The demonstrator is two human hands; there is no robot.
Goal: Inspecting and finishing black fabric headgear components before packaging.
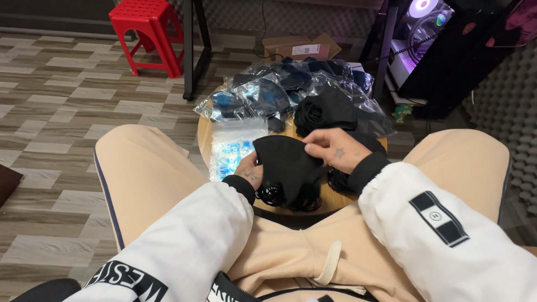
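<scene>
Left hand [249,169] grips the left edge of a black mask [286,165], fingers closed beneath the fabric. Right hand [335,149] pinches the mask's upper right edge between thumb and fingertips. The mask sits over the near edge of a small round table [204,134], between the person's knees. Its long axis runs roughly left to right, and its ear loops hang toward the person. Bagged masks [263,95] lie beyond, with a loose black pile [324,109] beside them.
</scene>
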